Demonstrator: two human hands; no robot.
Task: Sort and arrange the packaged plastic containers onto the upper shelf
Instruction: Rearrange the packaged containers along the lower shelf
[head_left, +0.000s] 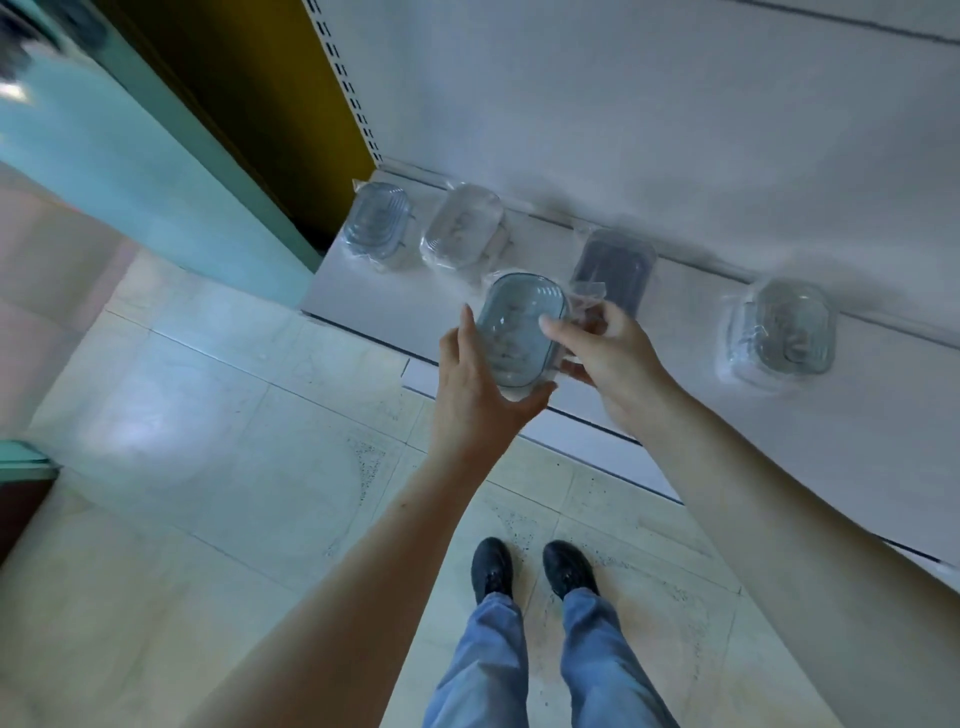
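Head view — oval blue-grey wrapped container (519, 332)

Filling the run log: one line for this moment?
left hand: holds oval blue-tinted wrapped plastic container | right hand: holds same | white shelf: four packs

Both my bare arms reach forward — my left hand (475, 384) cups from below and beside, thumb up, while my right hand (605, 353) grips, fingers curled.

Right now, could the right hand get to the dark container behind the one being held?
Probably not yet: the right hand grips the held container along with the left hand. Otherwise the dark container lies unobstructed behind it.
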